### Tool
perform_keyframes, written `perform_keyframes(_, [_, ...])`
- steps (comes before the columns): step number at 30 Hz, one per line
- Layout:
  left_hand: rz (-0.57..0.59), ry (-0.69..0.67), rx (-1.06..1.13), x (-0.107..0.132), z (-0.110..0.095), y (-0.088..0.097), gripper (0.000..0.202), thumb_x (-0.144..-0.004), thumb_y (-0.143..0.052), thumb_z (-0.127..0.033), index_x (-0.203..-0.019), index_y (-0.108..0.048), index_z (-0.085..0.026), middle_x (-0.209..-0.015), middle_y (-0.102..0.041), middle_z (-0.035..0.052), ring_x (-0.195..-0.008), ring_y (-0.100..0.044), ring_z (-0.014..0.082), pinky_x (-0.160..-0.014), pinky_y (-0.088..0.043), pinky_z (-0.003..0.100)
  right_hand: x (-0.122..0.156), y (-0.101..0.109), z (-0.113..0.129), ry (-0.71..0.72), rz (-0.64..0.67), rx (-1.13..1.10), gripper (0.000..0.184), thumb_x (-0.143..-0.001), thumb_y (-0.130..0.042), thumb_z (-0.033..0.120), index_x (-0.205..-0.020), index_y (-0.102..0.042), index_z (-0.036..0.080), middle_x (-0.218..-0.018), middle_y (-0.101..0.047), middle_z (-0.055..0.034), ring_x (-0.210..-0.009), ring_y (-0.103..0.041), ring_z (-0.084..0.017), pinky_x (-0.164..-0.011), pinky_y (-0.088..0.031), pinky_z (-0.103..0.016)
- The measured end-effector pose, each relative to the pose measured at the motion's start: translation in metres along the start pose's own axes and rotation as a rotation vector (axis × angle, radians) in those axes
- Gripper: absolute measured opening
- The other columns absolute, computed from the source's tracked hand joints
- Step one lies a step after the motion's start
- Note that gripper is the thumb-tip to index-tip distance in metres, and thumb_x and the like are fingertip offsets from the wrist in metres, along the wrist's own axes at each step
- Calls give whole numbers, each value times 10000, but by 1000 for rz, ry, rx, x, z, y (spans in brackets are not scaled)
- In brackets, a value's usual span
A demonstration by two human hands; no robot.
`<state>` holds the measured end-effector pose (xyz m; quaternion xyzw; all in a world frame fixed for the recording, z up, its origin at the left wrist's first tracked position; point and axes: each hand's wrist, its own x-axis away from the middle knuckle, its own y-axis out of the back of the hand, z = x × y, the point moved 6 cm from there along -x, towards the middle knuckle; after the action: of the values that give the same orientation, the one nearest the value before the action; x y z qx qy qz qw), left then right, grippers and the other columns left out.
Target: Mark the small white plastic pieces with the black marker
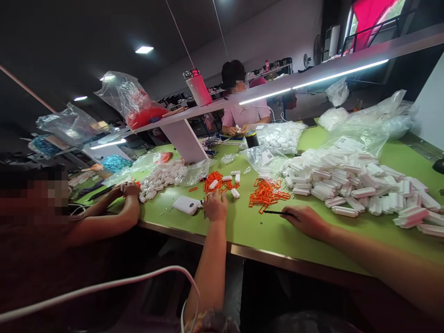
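from the head view, my right hand (pixel 310 223) is closed around a thin black tool (pixel 279 213), its tip pointing left, just below the nearer edge of a tangle of orange frames (pixel 266 196). the frames lie loose, beyond and to the left of that grip. they look linked over one another, so i judge that a sideways sweep of the tip could hook one and drag several along with it. my hold seems well back from the tip, so the tool could twist if it caught.

my left hand (pixel 215 206) is at a small white piece (pixel 213 184), its fingertips at the nearer edge of another orange pile (pixel 227 182). i cannot tell whether those fingers pinch the piece or only rest against it; if the hold is light, it could slip back among the orange parts.

just left of that hand sits a white device (pixel 186 205) with a plug at its near end; a careless wrist could knock it. a white cable (pixel 138 278) loops beside my left forearm, and reaching farther could snag it. beyond my right hand, a heap of white housings (pixel 333 178) is stacked loosely, and a bump from my arm could make it slide.
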<state>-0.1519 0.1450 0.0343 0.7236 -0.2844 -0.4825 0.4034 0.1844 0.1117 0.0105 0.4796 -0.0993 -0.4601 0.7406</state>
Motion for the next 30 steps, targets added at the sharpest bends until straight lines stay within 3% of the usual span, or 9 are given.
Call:
perform_keyframes(3, [-44, 108, -61, -2, 15, 9, 542, -1001, -471, -345, -1460, -564, -72, -1340, -623, 278, -1305, -499, 421, -1072, -380, 567, 0, 0, 2, 1, -9, -10, 317, -1042, -488, 382, -1013, -765, 231, -869, -801, -70, -752, -710, -211, -680, -473, -290])
perform_keyframes(8, [11, 132, -114, -5, 22, 2, 455, -976, -494, -283, -1376, -647, -129, -1219, -685, 242, -1253, -516, 417, -1097, -328, 609, 0, 1, 4, 1, -24, -42, 326, -1043, -477, 385, -995, -763, 237, -841, -792, -68, -748, -710, -217, -691, -492, -301])
perform_keyframes(16, [107, -22, -67, -3, 8, -10, 412, -945, -490, -155, -1279, -722, -220, -1366, -669, 151, -1235, -561, 343, -1040, -447, 484, 5, -5, 2, -8, -18, -65, 266, -1027, -500, 334, -998, -751, 249, -884, -801, -61, -789, -730, -229, -706, -518, -312])
perform_keyframes(20, [125, -107, -16, 1, 0, -13, 408, -954, -499, -148, -1288, -719, -227, -1333, -698, 114, -1242, -578, 295, -1063, -465, 411, 8, -7, 2, 4, 16, -80, 234, -1010, -518, 304, -979, -743, 250, -876, -794, -56, -802, -736, -242, -715, -533, -330])
perform_keyframes(25, [108, -101, 12, 1, 5, -16, 414, -946, -560, -192, -1341, -684, -198, -1304, -709, 134, -1235, -583, 318, -1114, -445, 444, 10, -7, 4, 15, 32, -124, 222, -1015, -513, 292, -969, -727, 252, -866, -790, -54, -794, -735, -232, -707, -535, -327])
perform_keyframes(30, [110, -89, 24, 0, 5, -20, 414, -926, -547, -131, -1309, -697, -185, -1279, -718, 135, -1241, -583, 310, -1139, -433, 441, 11, -4, 5, 3, 29, -186, 263, -1047, -484, 358, -952, -705, 252, -846, -785, -59, -766, -737, -235, -673, -535, -334])
